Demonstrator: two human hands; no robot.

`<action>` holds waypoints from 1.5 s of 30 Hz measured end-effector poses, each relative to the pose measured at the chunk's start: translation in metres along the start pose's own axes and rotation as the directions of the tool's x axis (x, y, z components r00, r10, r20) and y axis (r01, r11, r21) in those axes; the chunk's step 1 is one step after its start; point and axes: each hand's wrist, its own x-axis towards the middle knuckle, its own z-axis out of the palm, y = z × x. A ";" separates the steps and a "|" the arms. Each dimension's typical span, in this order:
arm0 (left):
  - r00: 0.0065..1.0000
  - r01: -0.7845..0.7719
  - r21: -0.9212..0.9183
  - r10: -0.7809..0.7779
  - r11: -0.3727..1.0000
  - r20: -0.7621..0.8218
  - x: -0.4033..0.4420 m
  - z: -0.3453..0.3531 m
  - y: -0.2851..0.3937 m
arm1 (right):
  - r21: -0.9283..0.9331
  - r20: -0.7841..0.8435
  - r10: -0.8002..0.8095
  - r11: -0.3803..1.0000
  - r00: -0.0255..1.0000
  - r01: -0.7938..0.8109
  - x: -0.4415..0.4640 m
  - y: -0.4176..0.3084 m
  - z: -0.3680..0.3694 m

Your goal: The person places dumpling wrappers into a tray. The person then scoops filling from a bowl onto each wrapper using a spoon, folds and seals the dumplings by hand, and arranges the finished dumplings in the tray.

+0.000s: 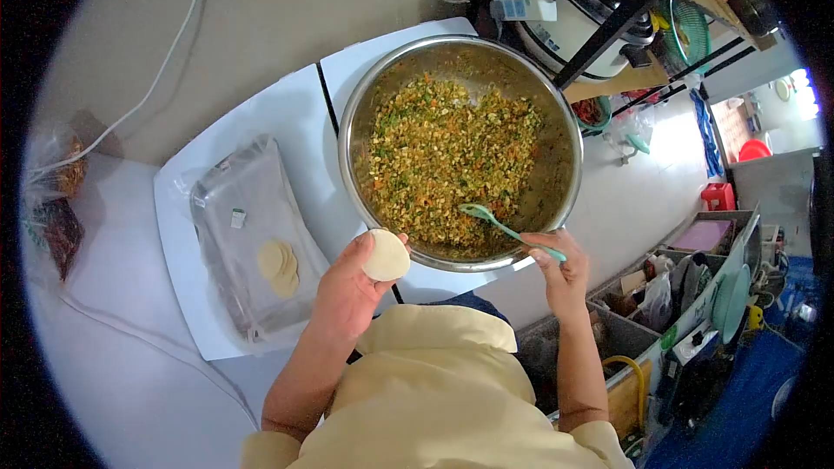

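A round dumpling wrapper (pixel 386 255) rests on the fingers of my left hand (pixel 349 285), just off the near left rim of a big steel bowl (pixel 352 152). Chopped filling (pixel 452 161) in yellow, green and orange covers the bowl's bottom. My right hand (pixel 560 271) grips the handle of a pale green spoon (pixel 491 219) at the near right rim. The spoon's head touches the filling. To the left, a few more wrappers (pixel 278 267) lie overlapped in a plastic-lined tray (pixel 248 191), with a small white packet (pixel 238 218) above them.
The bowl and tray stand on a white table (pixel 187 234). At the upper right are a rack (pixel 625 22), a power strip (pixel 525 0) and a cooker (pixel 556 43). Grey sink-like basins (pixel 625 334) with bags and boxes stand at the right. A white cable (pixel 165 69) hangs at the left.
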 end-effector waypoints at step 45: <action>0.961 0.068 -0.179 -0.016 0.982 0.277 0.042 0.065 -0.021 | 0.766 -0.151 0.387 0.627 0.910 -0.140 -0.010 -0.030 0.030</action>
